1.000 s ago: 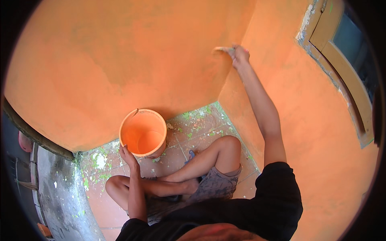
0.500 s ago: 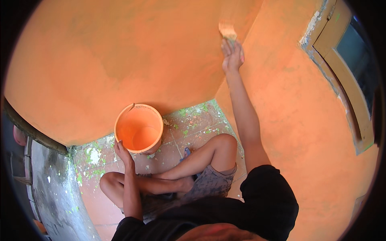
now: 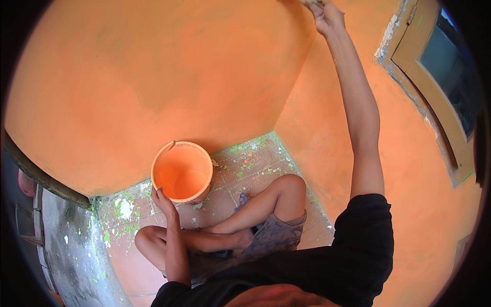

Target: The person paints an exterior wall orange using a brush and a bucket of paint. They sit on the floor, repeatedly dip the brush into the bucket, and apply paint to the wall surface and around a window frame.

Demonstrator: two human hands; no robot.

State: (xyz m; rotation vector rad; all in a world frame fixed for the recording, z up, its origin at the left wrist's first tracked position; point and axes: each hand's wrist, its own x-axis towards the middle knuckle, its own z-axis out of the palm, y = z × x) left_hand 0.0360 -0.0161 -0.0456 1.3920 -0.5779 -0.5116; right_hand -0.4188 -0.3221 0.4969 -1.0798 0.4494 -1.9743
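Two bare hands are showing, and we are watching both. The left hand (image 3: 163, 200) is pinching the near rim of an orange bucket (image 3: 170, 166), which is standing on the tiled floor (image 3: 220, 198) close to the wall (image 3: 117, 66), ahead of the crossed legs (image 3: 225, 222). Low on the bucket's outer side a darker patch is showing; it is too small for us to be telling lettering from stain. The right hand (image 3: 330, 19) is hanging high by the corner, fingers gripping a brush (image 3: 317, 2) that the upper edge is cutting off, so we are not managing to tell whether its tip is touching.

Surface: we are seeing patchy orange, duller in some areas, brighter in others. Green and white flakes (image 3: 124, 209) are littering the reddish-brown tiles.

Room: at right, a wooden window frame (image 3: 417, 68) is holding a dark pane (image 3: 445, 61), rough whitish plaster edging it. At left, a mottled grey ledge (image 3: 76, 240) is bordering the floor.
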